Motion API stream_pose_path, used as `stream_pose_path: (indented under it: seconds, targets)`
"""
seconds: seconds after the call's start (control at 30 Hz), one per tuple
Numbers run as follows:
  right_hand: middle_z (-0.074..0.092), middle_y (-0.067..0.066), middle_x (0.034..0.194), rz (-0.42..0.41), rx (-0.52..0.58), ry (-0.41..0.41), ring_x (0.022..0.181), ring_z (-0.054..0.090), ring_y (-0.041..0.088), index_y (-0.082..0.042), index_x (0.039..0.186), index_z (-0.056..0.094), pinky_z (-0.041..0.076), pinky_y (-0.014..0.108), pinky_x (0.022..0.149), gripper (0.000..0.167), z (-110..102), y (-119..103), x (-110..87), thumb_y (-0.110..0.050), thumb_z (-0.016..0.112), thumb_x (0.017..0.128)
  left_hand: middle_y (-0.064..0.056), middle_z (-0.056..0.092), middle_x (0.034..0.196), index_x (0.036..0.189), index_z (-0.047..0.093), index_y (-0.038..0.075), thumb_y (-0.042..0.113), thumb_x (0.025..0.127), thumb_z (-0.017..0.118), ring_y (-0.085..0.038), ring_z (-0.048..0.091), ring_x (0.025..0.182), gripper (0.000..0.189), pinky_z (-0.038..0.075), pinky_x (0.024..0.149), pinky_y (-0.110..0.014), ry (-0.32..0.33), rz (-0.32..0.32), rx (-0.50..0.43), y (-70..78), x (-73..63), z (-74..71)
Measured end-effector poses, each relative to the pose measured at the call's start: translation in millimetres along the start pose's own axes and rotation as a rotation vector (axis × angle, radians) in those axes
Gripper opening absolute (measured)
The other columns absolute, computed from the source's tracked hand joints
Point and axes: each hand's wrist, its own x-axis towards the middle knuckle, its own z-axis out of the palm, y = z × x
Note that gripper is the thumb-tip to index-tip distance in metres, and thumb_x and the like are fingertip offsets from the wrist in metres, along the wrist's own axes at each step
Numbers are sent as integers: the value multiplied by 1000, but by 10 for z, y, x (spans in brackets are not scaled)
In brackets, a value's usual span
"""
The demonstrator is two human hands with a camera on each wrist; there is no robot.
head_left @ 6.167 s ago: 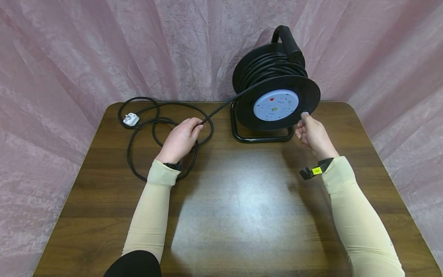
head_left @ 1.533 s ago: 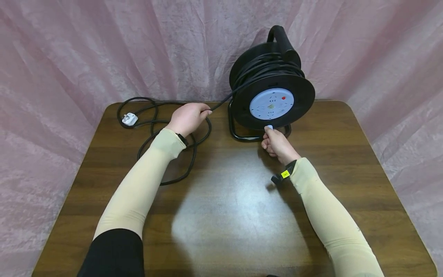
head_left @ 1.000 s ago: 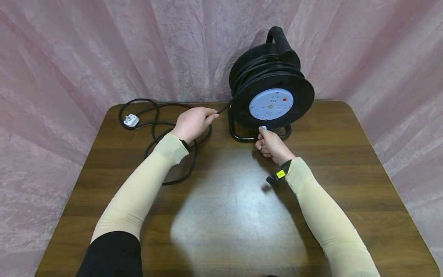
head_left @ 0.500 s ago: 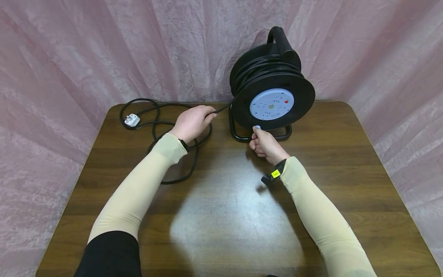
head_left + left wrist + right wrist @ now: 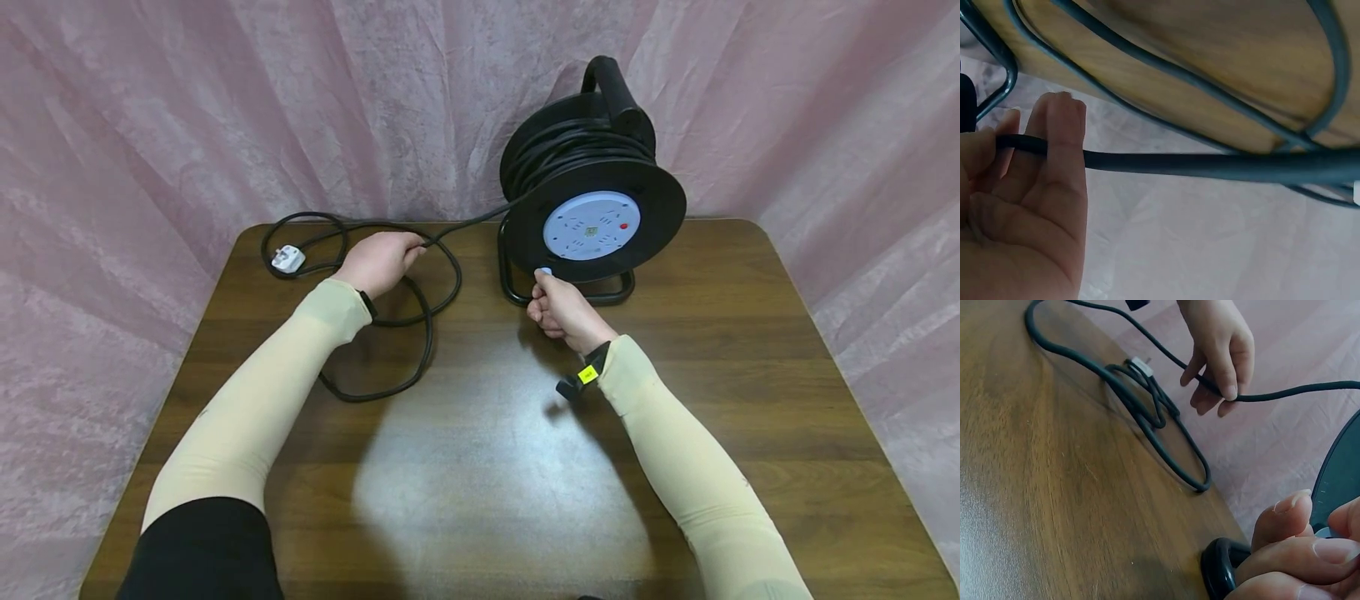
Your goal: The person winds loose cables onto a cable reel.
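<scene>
A black cable reel (image 5: 525,242) stands at the table's back, right of centre, with a pale blue socket panel (image 5: 573,217) on its face. My right hand (image 5: 566,312) pinches a small pale knob (image 5: 545,271) low on the reel's rim, thumb and index finger together; in the right wrist view the fingers (image 5: 1297,559) mostly hide it. Left of the reel, my left hand (image 5: 378,262) holds the black cable (image 5: 480,220) that runs onto the drum. Seen from the left wrist, that cable (image 5: 1166,164) crosses the fingers, with the thumb against it.
Loose cable loops (image 5: 429,333) lie on the wooden table (image 5: 480,483) under and around the left hand. A white plug (image 5: 288,259) rests among them near the back left edge. The reel's black tube stand (image 5: 615,296) sits below the disc. A pink curtain (image 5: 360,108) hangs close behind.
Since the oldest frame, the reel has turned clockwise, its red button passing from upper left to right. The right hand has followed the knob leftward. Lately the left hand shifted left along the cable.
</scene>
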Motion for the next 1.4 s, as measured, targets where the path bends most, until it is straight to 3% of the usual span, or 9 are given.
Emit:
stream_pose_path:
  seconds: [0.33, 0.57, 0.67, 0.77, 0.9, 1.03, 1.17, 1.3, 1.4]
  targets:
    - [47, 2, 61, 16, 16, -19, 39, 25, 7, -7, 93, 41, 19, 22, 40, 41, 34, -27, 8, -43, 35, 112, -13, 67, 132, 139, 64, 9, 22, 110, 51, -32, 65, 117, 34, 51, 96, -50, -15, -19, 51, -35, -59, -61]
    - [48, 2, 62, 9, 6, -30, 40, 25, 8, -8, 93, 42, 20, 22, 40, 43, 70, -67, 6, -45, 35, 111, -8, 72, 122, 137, 67, 17, 19, 110, 52, -30, 71, 100, 32, 53, 77, -49, 36, 4, 174, -13, -90, -69]
    - [48, 2, 61, 1, 2, -36, 40, 25, 8, -8, 92, 42, 20, 22, 40, 42, 96, -85, 10, -45, 35, 111, -8, 72, 123, 139, 66, 18, 18, 110, 51, -30, 71, 101, 33, 50, 77, -50, 46, 3, 184, -15, -108, -77]
    - [48, 1, 61, -7, -4, -38, 40, 25, 8, -9, 91, 42, 19, 22, 40, 42, 120, -109, 5, -44, 35, 111, -9, 70, 127, 141, 64, 17, 21, 110, 51, -32, 69, 106, 34, 51, 83, -53, 52, -16, 164, -27, -136, -77]
    - [48, 1, 61, -6, -11, -45, 40, 26, 8, -9, 91, 43, 20, 22, 40, 42, 143, -145, -13, -45, 35, 111, -11, 66, 135, 144, 62, 15, 27, 110, 50, -34, 66, 115, 37, 53, 87, -55, 46, -93, 122, -83, -191, -74]
    - [48, 1, 62, -8, -24, -56, 40, 27, 9, -9, 92, 43, 21, 23, 41, 43, 159, -182, -22, -46, 35, 111, -12, 65, 136, 144, 61, 14, 30, 111, 49, -36, 66, 113, 39, 56, 77, -53, 57, -159, 79, -134, -245, -88]
    - [48, 0, 61, -20, -18, -61, 40, 26, 8, -9, 91, 43, 20, 22, 40, 43, 180, -207, -30, -45, 35, 112, -14, 62, 140, 149, 55, 14, 28, 112, 45, -35, 68, 97, 41, 51, 66, -47, 22, -178, 7, -156, -265, -109]
    - [47, 0, 60, -34, -12, -74, 39, 25, 7, -9, 91, 42, 19, 22, 39, 43, 208, -225, -27, -45, 35, 112, -16, 55, 148, 156, 46, 14, 23, 113, 41, -28, 55, 71, 44, 40, 60, -40, -77, -205, -78, -180, -289, -116]
    - [47, 1, 59, -36, -16, -72, 39, 24, 7, -9, 90, 42, 18, 22, 39, 43, 222, -241, -24, -46, 35, 111, -17, 49, 153, 159, 39, 14, 19, 112, 38, -27, 49, 68, 47, 39, 60, -40, -133, -203, -107, -186, -304, -114]
